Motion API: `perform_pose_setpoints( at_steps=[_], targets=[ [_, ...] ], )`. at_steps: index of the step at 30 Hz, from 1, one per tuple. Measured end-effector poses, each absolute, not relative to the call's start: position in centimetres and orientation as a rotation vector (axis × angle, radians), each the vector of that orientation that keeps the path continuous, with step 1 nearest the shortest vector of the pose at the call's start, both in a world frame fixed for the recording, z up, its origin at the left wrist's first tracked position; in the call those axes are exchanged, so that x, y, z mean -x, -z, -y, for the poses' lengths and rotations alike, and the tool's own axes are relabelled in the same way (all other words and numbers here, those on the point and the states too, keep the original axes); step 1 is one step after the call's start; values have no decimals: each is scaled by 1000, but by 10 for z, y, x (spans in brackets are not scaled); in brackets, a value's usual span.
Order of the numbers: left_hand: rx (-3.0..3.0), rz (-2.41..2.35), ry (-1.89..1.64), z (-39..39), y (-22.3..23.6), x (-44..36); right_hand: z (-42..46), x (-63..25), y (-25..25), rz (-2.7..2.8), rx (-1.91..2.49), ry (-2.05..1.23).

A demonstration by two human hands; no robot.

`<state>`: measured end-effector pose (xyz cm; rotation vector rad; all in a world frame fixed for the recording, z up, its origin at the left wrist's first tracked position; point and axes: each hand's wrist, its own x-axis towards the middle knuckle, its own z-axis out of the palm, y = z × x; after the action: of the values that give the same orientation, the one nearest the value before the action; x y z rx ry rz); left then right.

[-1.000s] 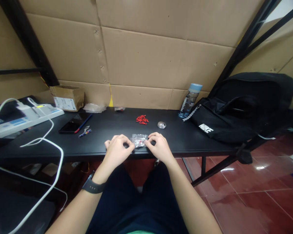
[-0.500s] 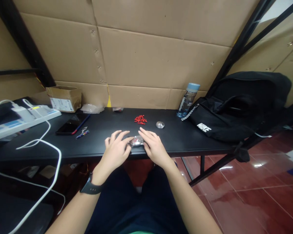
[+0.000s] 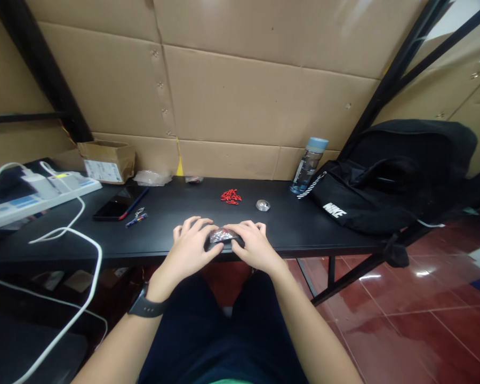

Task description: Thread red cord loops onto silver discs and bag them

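Between my two hands, by the table's front edge, is a small shiny plastic packet with something dark and reddish showing through it; I cannot make out its contents. My left hand grips the packet's left end between thumb and index finger, the other fingers spread on the tabletop side. My right hand has its thumb and curled fingers closed on the right end. Beyond them lies a pile of red paper clips. A small round clear-and-silver item sits to the right of that pile.
On the black table stand a water bottle and a black backpack at right. A phone, a keychain, a cardboard box, a plastic bag and a power strip with white cables are at left.
My right hand's fingers have curled in and drawn slightly nearer, and both thumbs now press at the packet's near side. The packet has tilted to show more of its face.
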<state>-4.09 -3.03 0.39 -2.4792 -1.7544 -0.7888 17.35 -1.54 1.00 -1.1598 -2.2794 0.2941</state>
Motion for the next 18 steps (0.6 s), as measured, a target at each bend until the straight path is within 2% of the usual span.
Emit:
perform_pose_setpoints(
  at_steps=[10,15,18],
  targets=[
    [2587,1863,1014,19,-12,55,-9,-166,-25,1842,990,-678],
    [2781,1793,1550,17,-13,59,-15,-157,-36,1633,881,-849],
    [2721,1774,1860,18,-13,56,-14,-148,-40,1555,873,-766]
  ],
)
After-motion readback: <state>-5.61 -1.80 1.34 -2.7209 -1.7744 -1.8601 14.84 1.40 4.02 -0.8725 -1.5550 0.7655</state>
